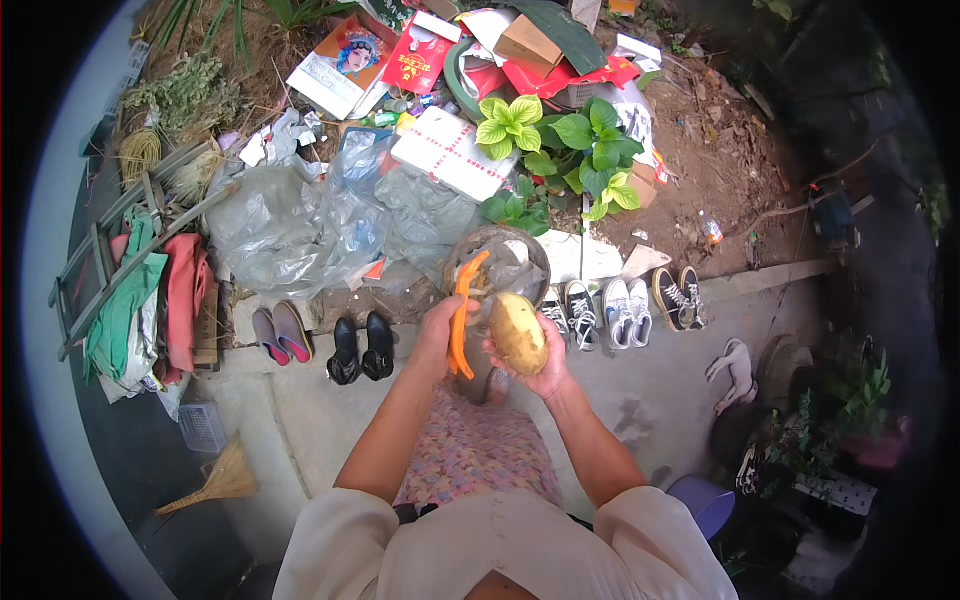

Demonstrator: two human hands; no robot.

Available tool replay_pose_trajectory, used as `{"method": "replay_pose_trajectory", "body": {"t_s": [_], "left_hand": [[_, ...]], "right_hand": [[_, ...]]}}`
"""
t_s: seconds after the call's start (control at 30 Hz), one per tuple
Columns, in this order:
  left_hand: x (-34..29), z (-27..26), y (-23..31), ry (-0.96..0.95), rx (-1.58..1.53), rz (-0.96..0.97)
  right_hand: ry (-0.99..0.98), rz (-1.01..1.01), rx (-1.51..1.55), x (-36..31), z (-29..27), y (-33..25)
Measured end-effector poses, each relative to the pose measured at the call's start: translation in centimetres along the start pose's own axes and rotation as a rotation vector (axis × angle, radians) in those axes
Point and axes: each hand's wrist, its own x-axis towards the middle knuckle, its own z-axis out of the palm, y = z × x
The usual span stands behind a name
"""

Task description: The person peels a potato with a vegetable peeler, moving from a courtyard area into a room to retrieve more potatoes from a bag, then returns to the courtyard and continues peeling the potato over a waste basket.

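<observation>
In front of my body, my left hand point(438, 328) is closed around an orange vegetable peeler point(459, 335), held nearly upright. My right hand point(553, 367) grips a large potato point(516, 338) from below and from the right. Most of the potato keeps its brown skin, but a pale bared strip shows on its upper right side. A small gap separates the peeler from the potato. Just beyond both hands stands a round container point(541, 262) with a plastic bag and some scraps inside. The peeler's blade cannot be made out.
Shoes line the concrete: purple slip-ons point(284, 335), black boots point(378, 347) and several sneakers point(628, 312). Beyond lie plastic bags point(275, 225), a white box point(450, 155) and a leafy plant point(590, 140). A straw broom point(228, 474) is at left, a pale animal point(736, 375) and purple tub point(704, 503) at right.
</observation>
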Motion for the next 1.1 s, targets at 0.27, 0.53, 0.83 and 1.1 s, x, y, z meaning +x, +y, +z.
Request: {"method": "replay_pose_trajectory", "body": {"t_s": [0.27,0.53,0.83,1.1], "left_hand": [[-2.7,2.9,3.9,-0.014,0.011,0.302],[0.9,3.8,2.6,0.244,0.528,0.534],[8.6,3.0,2.7,0.289,0.381,0.191],[14.8,1.1,1.2,0.601,0.39,0.166]], "right_hand": [[0.068,-0.173,0.14,0.5,3.4,1.9],[0.083,-0.162,0.029,1.6,3.3,3.6],[0.091,-0.06,-0.051,0.6,3.0,2.3],[0.084,-0.054,-0.074,0.7,2.3,1.1]]}}
